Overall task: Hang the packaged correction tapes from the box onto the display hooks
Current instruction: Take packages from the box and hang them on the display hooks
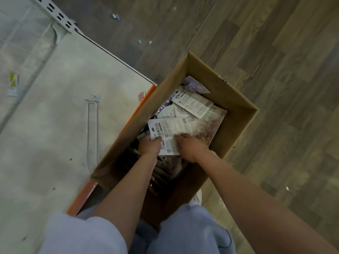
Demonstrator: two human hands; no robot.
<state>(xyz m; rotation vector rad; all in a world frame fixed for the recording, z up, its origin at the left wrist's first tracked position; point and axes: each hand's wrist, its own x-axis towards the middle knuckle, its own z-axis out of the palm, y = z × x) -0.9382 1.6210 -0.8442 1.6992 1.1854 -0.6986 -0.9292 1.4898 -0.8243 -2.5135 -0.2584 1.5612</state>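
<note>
An open cardboard box (236,99) stands on the floor against a low shelf. It holds several packaged correction tapes (192,102), white cards with print, lying loose in a heap. Both my hands are down inside the box. My left hand (149,144) grips the near left edge of a white packaged tape (169,128) with its thumb on top. My right hand (192,146) holds the same pack's right side, its fingers curled over the card. A loose white display hook (92,132) lies flat on the shelf, left of the box.
The pale shelf board (55,125) with an orange front edge (141,105) fills the left. A slotted white upright (58,17) rises at the top left. A small yellow-and-white tag (13,83) lies at the far left. Wood-pattern floor (275,52) with bits of litter surrounds the box.
</note>
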